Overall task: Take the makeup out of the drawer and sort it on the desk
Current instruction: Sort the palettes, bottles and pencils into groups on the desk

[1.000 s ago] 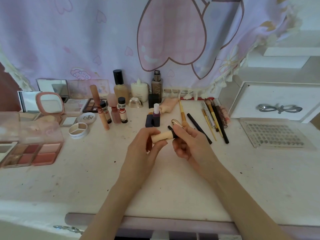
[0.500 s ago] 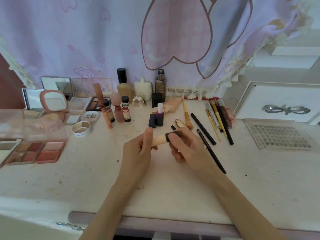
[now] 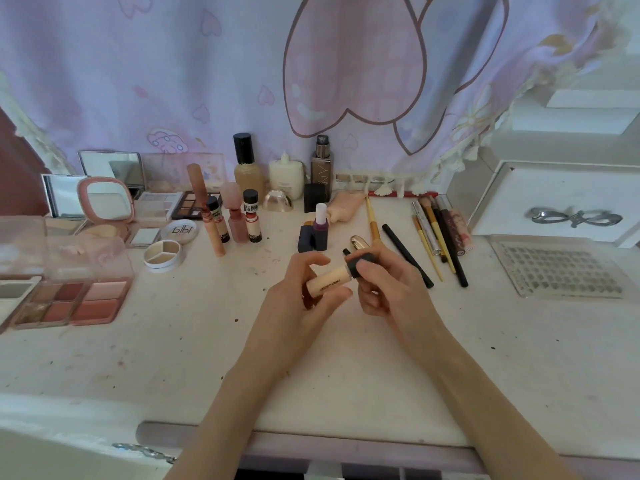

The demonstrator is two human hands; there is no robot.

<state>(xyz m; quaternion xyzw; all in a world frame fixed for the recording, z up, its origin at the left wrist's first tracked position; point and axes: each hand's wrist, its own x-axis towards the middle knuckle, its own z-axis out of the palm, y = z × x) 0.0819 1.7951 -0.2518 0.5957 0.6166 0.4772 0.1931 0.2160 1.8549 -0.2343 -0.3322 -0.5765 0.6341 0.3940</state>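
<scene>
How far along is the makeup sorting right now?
Mostly done, by the look of it: palettes sit grouped at the left, bottles along the back, brushes and pencils in a row at the right. In hand: a beige tube, body held by the left hand, black cap gripped by the right hand. Left: placing that tube. The drawer's contents are not visible.

Bedroom vanity: makeup-strewn desk [image 3: 173, 358], heart curtain [image 3: 346, 64]

Got a little beige concealer tube [image 3: 329, 280] in both hands over the desk [image 3: 173, 358]. My left hand [image 3: 301, 299] pinches the body, my right hand [image 3: 388, 289] grips the black cap [image 3: 356, 264]. Blush palette [image 3: 79, 301] sits far left, brushes and pencils [image 3: 436, 237] lined up right, bottles [image 3: 247, 168] along the back.
</scene>
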